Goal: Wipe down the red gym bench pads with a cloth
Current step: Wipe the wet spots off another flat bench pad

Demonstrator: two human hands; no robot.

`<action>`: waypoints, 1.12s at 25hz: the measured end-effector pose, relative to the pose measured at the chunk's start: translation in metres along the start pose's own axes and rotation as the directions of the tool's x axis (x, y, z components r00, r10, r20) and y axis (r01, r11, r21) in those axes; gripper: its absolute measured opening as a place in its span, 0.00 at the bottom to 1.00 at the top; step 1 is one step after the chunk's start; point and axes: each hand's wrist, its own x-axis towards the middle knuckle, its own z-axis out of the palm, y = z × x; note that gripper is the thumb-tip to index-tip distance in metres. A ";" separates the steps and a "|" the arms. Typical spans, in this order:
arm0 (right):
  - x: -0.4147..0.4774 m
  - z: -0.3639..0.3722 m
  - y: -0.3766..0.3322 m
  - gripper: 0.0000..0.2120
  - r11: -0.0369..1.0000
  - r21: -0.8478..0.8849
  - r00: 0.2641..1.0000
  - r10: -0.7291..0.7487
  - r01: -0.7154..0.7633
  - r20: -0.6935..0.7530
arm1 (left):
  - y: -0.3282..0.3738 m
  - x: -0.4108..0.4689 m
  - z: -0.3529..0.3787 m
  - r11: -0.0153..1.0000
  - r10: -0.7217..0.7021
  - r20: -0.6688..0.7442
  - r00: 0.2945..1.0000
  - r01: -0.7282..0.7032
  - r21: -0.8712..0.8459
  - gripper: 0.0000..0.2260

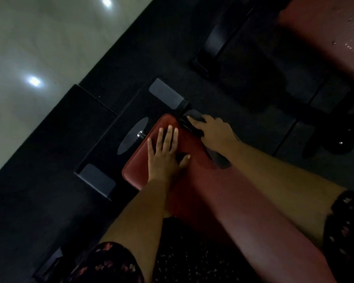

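Running from frame center to lower right, the red pad (202,186) bears the left hand (164,158), fingers straight and spread flat. At its upper edge, the right hand (217,133) presses a dark cloth (193,128), fingers fairly straight.

The dark cloth (193,129) at the far right edge of the red bench pad (137,172) lies mostly under the right hand (215,133). In the dim, smeared picture its outline melts into the blackness beside the pad, so it is unclear whether the fingers grip it or only press on it. The pad's near end passes under both forearms and is cut off by the bottom edge, while up and right of it a second red pad (325,37) is cut by the top and right edges.
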 end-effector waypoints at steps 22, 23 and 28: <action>-0.048 0.032 -0.014 0.25 0.920 -0.048 0.917 0.384 -0.390 -0.106 | 0.007 0.005 0.019 0.945 0.325 -0.164 0.932 -0.312 0.097 0.33; -0.041 0.027 -0.022 0.26 0.929 -0.022 0.925 0.365 -0.369 -0.104 | 0.008 0.004 0.019 0.949 0.315 -0.159 0.936 -0.304 0.090 0.33; -0.052 0.035 -0.002 0.27 0.960 0.084 0.951 0.277 -0.267 -0.138 | -0.002 -0.002 0.025 0.955 0.286 -0.175 0.942 -0.266 0.131 0.33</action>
